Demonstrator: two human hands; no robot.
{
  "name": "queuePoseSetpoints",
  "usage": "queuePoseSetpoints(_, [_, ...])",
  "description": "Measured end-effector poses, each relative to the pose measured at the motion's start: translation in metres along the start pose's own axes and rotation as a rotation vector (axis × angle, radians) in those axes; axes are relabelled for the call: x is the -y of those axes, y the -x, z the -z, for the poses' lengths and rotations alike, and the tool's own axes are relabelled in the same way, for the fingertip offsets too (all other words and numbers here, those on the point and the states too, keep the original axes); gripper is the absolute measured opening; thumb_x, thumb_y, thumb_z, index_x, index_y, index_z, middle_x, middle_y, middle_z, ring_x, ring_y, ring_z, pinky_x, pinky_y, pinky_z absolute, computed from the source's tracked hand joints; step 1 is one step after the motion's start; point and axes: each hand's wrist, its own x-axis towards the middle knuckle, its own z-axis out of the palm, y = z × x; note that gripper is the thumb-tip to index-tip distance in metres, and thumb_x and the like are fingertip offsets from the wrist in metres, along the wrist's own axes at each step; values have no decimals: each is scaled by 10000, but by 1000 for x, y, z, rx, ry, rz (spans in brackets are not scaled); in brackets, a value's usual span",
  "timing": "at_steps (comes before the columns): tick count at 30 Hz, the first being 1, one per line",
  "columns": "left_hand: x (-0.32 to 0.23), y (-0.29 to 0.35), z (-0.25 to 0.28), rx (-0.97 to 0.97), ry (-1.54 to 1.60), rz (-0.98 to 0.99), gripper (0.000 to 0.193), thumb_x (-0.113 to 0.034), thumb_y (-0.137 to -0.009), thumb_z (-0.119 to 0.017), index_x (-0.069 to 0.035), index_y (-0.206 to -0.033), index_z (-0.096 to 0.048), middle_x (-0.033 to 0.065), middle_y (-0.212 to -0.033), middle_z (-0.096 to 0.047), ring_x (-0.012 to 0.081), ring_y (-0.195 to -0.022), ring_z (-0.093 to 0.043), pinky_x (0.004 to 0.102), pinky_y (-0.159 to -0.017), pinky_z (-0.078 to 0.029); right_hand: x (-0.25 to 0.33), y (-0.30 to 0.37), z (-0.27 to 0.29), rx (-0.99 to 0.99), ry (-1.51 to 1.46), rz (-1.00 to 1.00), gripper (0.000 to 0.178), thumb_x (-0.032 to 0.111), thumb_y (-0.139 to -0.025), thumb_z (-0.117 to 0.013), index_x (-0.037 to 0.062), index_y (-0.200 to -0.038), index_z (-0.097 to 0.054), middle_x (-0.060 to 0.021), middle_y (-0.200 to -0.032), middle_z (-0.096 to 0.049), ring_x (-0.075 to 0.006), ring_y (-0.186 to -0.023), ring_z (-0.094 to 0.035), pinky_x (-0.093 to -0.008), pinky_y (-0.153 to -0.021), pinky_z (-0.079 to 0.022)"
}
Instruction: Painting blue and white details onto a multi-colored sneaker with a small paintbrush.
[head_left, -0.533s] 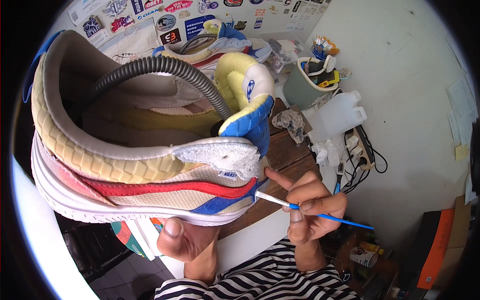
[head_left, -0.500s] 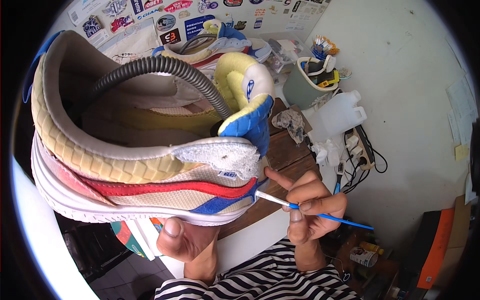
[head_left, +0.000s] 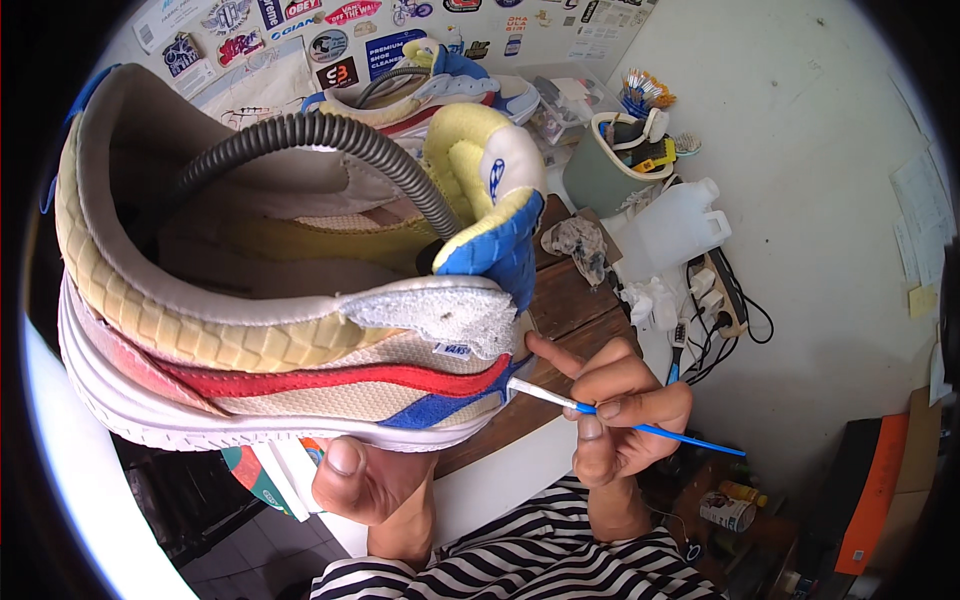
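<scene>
From where I follow this feed, the biggest thing in my view is the shoe (head_left: 280, 340), cream and yellow with red and blue trim, tilted sideways above the table (head_left: 580, 315) with its toe end toward the right; compared with half a second ago, it sits a touch farther left, its heel slightly lower. The background has slid a little left too, so I read mostly a small shift of view. A grey coil (head_left: 325, 132) arches out of the shoe's opening, just as before. Behind it I see a second shoe (head_left: 430, 95) of matching colours. My right hand (head_left: 630, 410) pinches narrowly with thumb and fingers, its index finger reaching out near the toe end; I cannot tell whether that finger touches. My left hand (head_left: 375, 485) supports the shoe from below, thumb up along the sole, its other fingers mostly hidden. Neither grip has changed. To the right stand a translucent jug (head_left: 670, 230) and a green-grey bucket (head_left: 600, 180). Smallest is the slim blue brush (head_left: 685, 439) in the right hand, its white bristles (head_left: 530, 391) at the blue patch near the toe, the same spot as earlier.
</scene>
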Motion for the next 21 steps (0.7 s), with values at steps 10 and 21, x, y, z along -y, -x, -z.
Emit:
queuePoseSetpoints(10, [-7, -6, -2, -39, -160, -64, 731, -218, -935, -474, 54, -1552, -190, 266, -1562, -336, 402, -1448, -350, 574, -1204, -245, 2, 7, -3, -210, -8, 19, 219, -12, -909, -585, 30, -977, -381, -172, -768, -573, -150, -670, -482, -669, -912, -540])
queuePoseSetpoints(21, [-8, -15, 3, -34, -386, -149, 774, -255, -904, -495, 21, -1561, -192, 267, -1568, -317, 415, -1451, -338, 577, -1208, -241, 23, 31, -16, -156, 172, -20, 266, -72, -914, -533, 18, -1089, -355, -174, -906, -563, -186, -750, -563, -572, -910, -602])
